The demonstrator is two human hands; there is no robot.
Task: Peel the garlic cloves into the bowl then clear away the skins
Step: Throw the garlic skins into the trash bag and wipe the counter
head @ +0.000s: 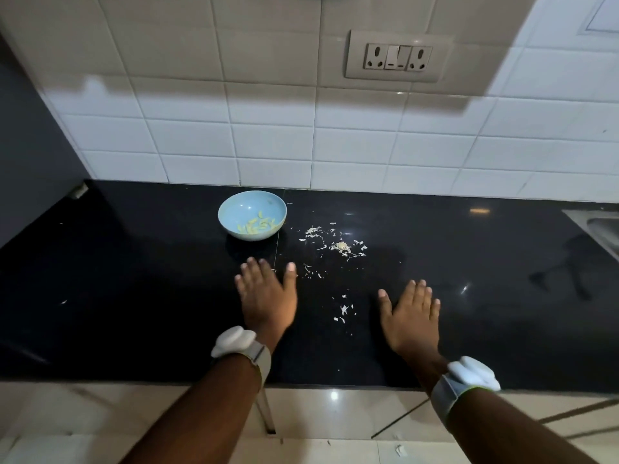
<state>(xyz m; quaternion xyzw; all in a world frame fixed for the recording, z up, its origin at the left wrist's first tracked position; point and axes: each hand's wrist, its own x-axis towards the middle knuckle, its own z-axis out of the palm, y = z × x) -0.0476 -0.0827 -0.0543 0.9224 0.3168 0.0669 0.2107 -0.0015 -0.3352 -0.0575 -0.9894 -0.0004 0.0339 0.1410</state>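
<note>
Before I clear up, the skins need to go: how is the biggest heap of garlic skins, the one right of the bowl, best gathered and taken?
Probably no pinch: the skins lie as thin loose flakes flat on the black counter. Sweep from the right with the flat right hand toward the cupped left hand, away from the bowl, then scoop underneath.

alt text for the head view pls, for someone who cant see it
Two open hands, left hand and right hand, held flat over a black counter, with garlic skins scattered between and beyond them. A light blue bowl holding peeled cloves stands near the white tiled wall, left of the skins.
</note>
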